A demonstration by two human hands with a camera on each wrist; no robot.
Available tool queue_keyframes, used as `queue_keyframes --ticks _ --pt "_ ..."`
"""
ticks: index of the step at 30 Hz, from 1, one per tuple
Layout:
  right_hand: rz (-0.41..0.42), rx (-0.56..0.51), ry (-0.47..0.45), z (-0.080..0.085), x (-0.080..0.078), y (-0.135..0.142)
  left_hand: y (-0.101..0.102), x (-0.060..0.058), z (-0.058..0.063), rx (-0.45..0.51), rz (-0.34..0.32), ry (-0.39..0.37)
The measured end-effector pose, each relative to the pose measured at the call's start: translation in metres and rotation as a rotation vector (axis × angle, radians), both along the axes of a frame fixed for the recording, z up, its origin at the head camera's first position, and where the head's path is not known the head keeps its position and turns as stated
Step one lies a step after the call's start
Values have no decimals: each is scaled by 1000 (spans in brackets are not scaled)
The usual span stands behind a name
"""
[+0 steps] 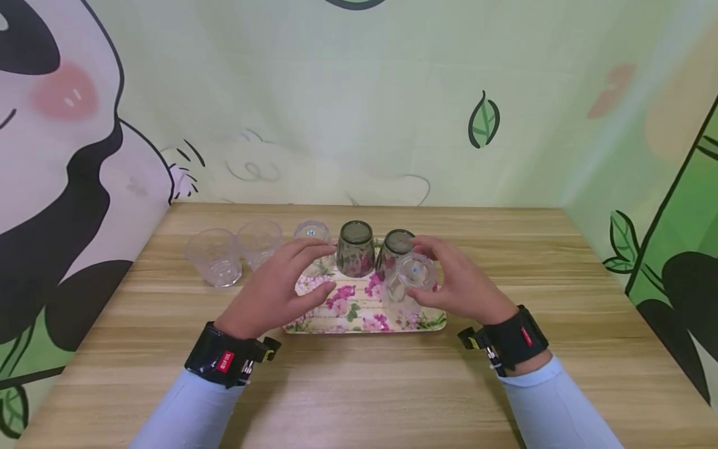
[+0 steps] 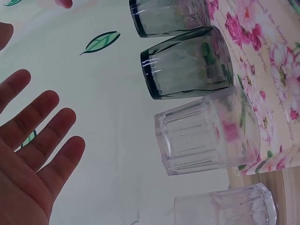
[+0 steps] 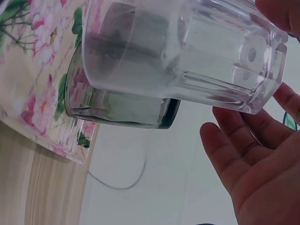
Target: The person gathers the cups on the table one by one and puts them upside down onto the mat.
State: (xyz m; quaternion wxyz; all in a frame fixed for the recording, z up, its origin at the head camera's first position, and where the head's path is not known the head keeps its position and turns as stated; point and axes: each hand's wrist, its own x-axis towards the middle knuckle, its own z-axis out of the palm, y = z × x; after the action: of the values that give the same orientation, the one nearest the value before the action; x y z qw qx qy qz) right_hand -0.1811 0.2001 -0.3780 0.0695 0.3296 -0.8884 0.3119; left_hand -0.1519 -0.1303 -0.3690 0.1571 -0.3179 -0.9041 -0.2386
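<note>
My right hand [image 1: 457, 284] grips a clear glass [image 3: 220, 61] near its base, thumb on one side and fingers on the other. This glass is upside down over the right part of a floral tray [image 1: 331, 321], in front of a smoky grey glass [image 1: 392, 249]. Whether its rim touches the tray I cannot tell. Left of that stands a second smoky grey glass [image 1: 356, 255], also inverted, and beyond it an inverted clear glass [image 2: 206, 136]. My left hand [image 1: 275, 290] hovers over the tray's left side, fingers spread and holding nothing.
Two clear glasses, a nearer one [image 1: 221, 265] and another [image 1: 259, 240], stand upright on the wooden table [image 1: 359, 393] left of the tray. Behind the table rises a pale green printed backdrop [image 1: 359, 125].
</note>
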Motion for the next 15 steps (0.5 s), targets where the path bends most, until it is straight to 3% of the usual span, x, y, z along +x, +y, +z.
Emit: queue_keyframes --ticks 15 --pt "3 30 -39 -10 -3 -3 -1 0 -2 -7 -2 -20"
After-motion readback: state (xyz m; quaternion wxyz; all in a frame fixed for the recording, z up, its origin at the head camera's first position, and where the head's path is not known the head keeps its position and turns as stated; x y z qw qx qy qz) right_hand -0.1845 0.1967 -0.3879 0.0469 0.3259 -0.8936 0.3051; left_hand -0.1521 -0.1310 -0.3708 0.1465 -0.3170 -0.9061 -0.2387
